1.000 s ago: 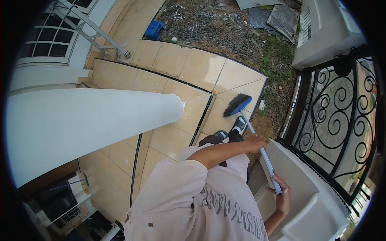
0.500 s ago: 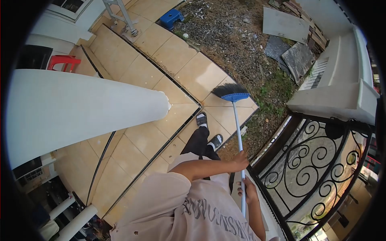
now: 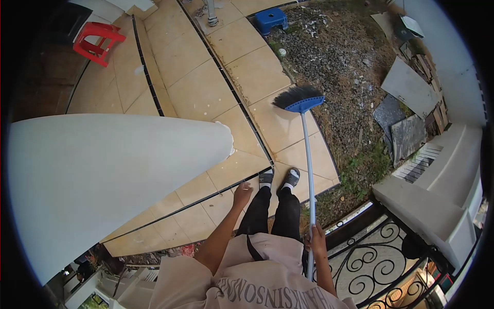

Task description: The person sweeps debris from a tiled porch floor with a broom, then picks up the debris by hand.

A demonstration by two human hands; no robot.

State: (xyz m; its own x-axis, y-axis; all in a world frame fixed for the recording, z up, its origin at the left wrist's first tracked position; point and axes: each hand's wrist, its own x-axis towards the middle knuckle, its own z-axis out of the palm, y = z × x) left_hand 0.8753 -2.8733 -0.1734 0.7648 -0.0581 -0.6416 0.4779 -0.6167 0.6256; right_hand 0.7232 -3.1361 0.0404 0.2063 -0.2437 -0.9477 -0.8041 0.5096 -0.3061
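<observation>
A broom with a blue head [image 3: 303, 105] and dark bristles lies out ahead of me, its bristles on the tiled walkway beside the gravel. Its long pale-blue handle [image 3: 309, 165] runs back toward my body. My right hand [image 3: 318, 241] is wrapped round the upper part of that handle, at my right side. Away from the broom, my left hand [image 3: 243, 195] hangs over the tiles near the dark step edge. Its fingers are loosely curled, and nothing shows in them.
A thick white column [image 3: 123, 175] fills the left. Raised tiled steps [image 3: 195, 82] with dark edging run beside it. A red plastic stool [image 3: 98, 44] and a blue stool [image 3: 271, 20] stand farther off. Boards [image 3: 411, 87] lean at the right, above a black scrolled gate [image 3: 375, 257].
My left hand has let go of the broom handle and swung left. My right hand still holds the handle. The view has turned, and my feet have shifted on the tiles.
</observation>
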